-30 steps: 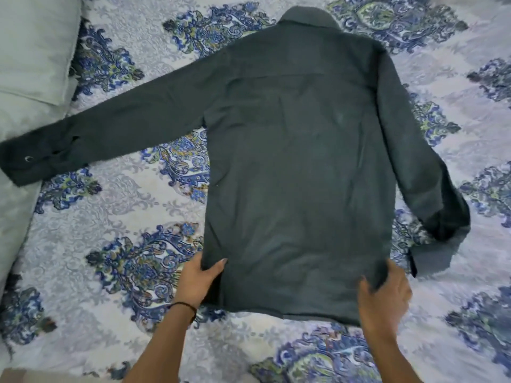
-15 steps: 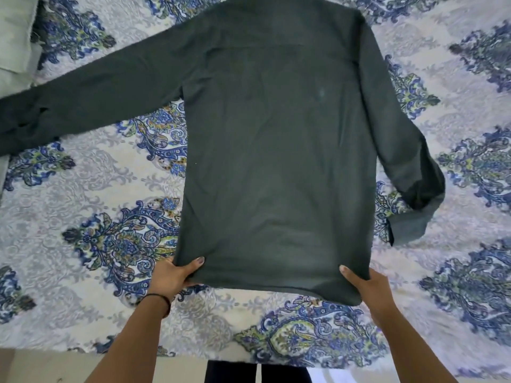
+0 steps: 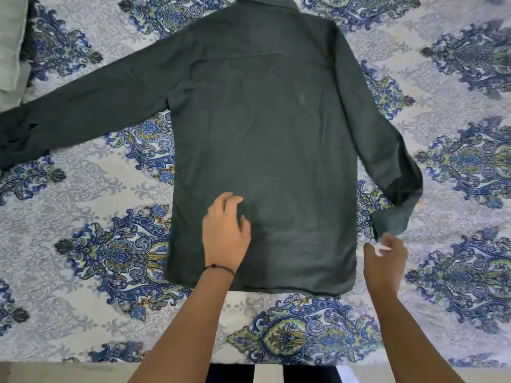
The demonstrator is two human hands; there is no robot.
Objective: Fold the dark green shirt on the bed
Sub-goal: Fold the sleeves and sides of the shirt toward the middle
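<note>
The dark green shirt (image 3: 265, 139) lies flat and face down on the bed, collar at the far side, hem near me. Its left sleeve (image 3: 83, 106) stretches out toward the left edge. Its right sleeve (image 3: 387, 139) runs down the right side and ends in a bent cuff (image 3: 392, 219). My left hand (image 3: 225, 233) rests palm down on the lower left part of the shirt's back, fingers spread. My right hand (image 3: 384, 258) hovers just beside the shirt's lower right edge, right below the cuff, fingers apart and holding nothing.
The bedsheet (image 3: 83, 244) is pale with blue and green paisley patterns. A light green pillow (image 3: 11, 42) sits at the far left. The bed's near edge (image 3: 110, 366) runs along the bottom, with the floor below it.
Both hands have let go of the hem corners. My left hand has slid up onto the shirt's back, and my right hand has moved right toward the cuff.
</note>
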